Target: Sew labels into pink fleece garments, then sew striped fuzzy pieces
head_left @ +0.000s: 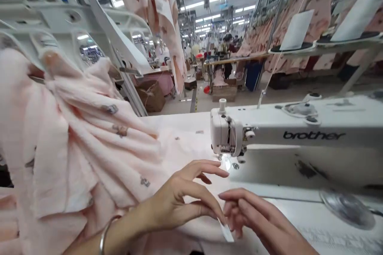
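My left hand (pixel 182 195), with a bracelet (pixel 106 233) on its wrist, pinches a small white label (pixel 226 232) between thumb and index finger. Its other fingers stretch toward the needle area of a white sewing machine (pixel 311 127). Close beside it, my right hand (pixel 254 215) is loosely bent, with fingertips near the label and nothing visible held. Soft pink fabric (pixel 119 155) with small printed figures lies under and left of my left hand. One part of it reaches the presser foot (pixel 223 157).
A round metallic dish (pixel 347 207) sits on the machine table at right. White thread cones (pixel 297 30) stand behind the machine. More pink pieces (pixel 163 12) hang above, and a white rack (pixel 98 20) rises at left. A person (pixel 230 46) sits farther back.
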{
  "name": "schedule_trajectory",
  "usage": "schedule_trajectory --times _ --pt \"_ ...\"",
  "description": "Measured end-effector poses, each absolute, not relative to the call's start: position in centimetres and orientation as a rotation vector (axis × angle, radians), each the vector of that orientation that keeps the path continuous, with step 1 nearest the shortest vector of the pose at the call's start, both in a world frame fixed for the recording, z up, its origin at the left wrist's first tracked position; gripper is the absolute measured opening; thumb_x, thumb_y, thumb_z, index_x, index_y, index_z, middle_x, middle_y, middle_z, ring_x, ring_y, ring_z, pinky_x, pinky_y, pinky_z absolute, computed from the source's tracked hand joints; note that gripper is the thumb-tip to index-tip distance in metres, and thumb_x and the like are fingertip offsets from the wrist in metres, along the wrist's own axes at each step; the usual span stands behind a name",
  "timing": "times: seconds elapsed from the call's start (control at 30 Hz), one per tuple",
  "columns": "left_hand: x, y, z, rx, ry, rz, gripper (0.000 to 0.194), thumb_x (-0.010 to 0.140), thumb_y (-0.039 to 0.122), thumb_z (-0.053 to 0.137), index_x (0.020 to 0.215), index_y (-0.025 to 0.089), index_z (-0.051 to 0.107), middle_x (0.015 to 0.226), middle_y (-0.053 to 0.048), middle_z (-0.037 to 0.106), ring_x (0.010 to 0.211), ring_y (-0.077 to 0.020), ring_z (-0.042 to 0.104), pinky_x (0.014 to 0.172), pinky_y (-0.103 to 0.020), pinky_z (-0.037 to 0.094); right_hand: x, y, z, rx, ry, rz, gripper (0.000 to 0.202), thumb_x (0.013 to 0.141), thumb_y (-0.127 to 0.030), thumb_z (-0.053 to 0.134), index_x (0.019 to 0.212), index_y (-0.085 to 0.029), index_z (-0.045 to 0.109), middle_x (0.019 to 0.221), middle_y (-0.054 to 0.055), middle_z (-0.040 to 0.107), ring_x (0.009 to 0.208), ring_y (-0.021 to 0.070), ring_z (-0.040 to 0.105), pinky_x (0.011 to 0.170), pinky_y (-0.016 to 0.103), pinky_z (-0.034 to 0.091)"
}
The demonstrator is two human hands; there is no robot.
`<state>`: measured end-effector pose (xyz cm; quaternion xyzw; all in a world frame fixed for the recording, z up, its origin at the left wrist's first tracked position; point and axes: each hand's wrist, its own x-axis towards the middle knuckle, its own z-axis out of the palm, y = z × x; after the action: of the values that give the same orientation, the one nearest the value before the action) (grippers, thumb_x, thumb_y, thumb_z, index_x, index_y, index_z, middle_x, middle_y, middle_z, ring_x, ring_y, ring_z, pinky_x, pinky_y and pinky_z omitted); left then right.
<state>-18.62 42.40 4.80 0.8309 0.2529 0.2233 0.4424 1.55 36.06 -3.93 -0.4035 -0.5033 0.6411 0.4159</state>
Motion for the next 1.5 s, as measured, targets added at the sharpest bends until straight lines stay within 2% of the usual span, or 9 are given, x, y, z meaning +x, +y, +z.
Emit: schedule_trajectory --times 0.13,0.3,0.53,0.63,0.8,1.1,1.2,1.33,1.5 --pt "-20.2 42.2 1.0 1.741 0.701 0.675 0.012 0.081 0.024 0.065 0.079 0.029 0.076 0.130 -0.005 0.052 0.124 -0.0237 0.044 0.098 -0.029 0.039 -1.0 37.6 -2.8 -0.721 -0.998 2.073 0.030 0.084 -0.045 0.062 0.078 -0.017 0.057 0.065 -0.002 0.052 0.058 0.0085 0.044 0.058 0.020 0.035" --pt "-20.9 41.2 -1.1 1.292 0.910 0.859 0.046 0.075 0.044 0.070 0.116 0.028 0.057 0.113 -0.007 0.058 0.097 -0.0173 0.057 0.080 -0.023 0.048 -3.2 37.5 -3.0 -0.992 -0.967 1.559 0.032 0.085 -0.046 0.060 0.071 -0.018 0.053 0.063 -0.002 0.049 0.059 0.0106 0.043 0.059 0.022 0.035" --pt "-18.6 40.0 -1.5 1.123 1.161 0.833 0.026 0.076 0.038 0.067 0.073 0.015 0.056 0.066 -0.001 0.059 0.064 -0.0119 0.058 0.064 -0.021 0.047 -4.1 37.2 -3.7 -1.187 -1.065 1.315 0.027 0.086 -0.047 0.056 0.080 -0.021 0.058 0.073 0.001 0.055 0.069 0.0143 0.051 0.066 0.024 0.043" --pt "-18.5 40.4 -0.9 1.106 1.187 0.727 0.026 0.072 0.036 0.070 0.073 0.014 0.058 0.061 -0.001 0.058 0.057 -0.0106 0.056 0.058 -0.020 0.046 -3.2 37.5 -3.5 -1.233 -1.162 1.300 0.027 0.085 -0.048 0.057 0.088 -0.021 0.059 0.077 0.001 0.057 0.072 0.0144 0.053 0.067 0.022 0.044" --pt "-18.4 40.6 -0.8 1.164 1.180 0.675 0.023 0.075 0.034 0.068 0.076 0.013 0.060 0.064 -0.001 0.059 0.061 -0.0106 0.057 0.060 -0.019 0.046 -2.4 37.8 -3.1 -1.289 -1.207 1.330 0.028 0.087 -0.044 0.055 0.073 -0.020 0.056 0.068 -0.002 0.051 0.067 0.0121 0.050 0.064 0.021 0.041" --pt "-18.0 41.2 -0.4 1.248 1.253 0.623 0.022 0.075 0.036 0.067 0.073 0.015 0.060 0.060 -0.002 0.061 0.059 -0.0128 0.059 0.059 -0.020 0.047 -1.4 37.2 -3.9 -1.358 -1.257 1.247 0.028 0.090 -0.045 0.050 0.077 -0.020 0.053 0.072 0.000 0.051 0.068 0.0140 0.049 0.063 0.023 0.041" --pt "-17.4 42.7 1.5 1.477 1.311 0.561 0.020 0.077 0.036 0.065 0.073 0.016 0.062 0.059 -0.001 0.062 0.057 -0.0126 0.059 0.056 -0.020 0.045 0.0 37.1 -5.8 -1.446 -1.410 0.988 0.022 0.092 -0.041 0.048 0.090 -0.021 0.056 0.080 0.002 0.056 0.070 0.0148 0.052 0.062 0.024 0.043" --pt "-15.4 46.1 1.7 1.802 1.330 0.435 0.015 0.078 0.030 0.060 0.069 0.018 0.063 0.057 -0.001 0.063 0.054 -0.0134 0.059 0.052 -0.021 0.042 1.0 36.9 -9.5 -1.440 -1.804 0.273 0.022 0.095 -0.026 0.043 0.113 -0.019 0.054 0.107 0.009 0.057 0.100 0.0229 0.052 0.081 0.034 0.045" --pt "-13.3 49.5 -2.9 1.810 1.417 0.165 0.015 0.074 0.028 0.059 0.064 0.017 0.060 0.054 -0.001 0.063 0.054 -0.0162 0.059 0.053 -0.023 0.041 0.6 36.8 -11.8 -1.404 -1.944 -0.103 0.021 0.093 -0.014 0.039 0.108 -0.011 0.055 0.112 0.014 0.055 0.111 0.0293 0.048 0.086 0.040 0.040"
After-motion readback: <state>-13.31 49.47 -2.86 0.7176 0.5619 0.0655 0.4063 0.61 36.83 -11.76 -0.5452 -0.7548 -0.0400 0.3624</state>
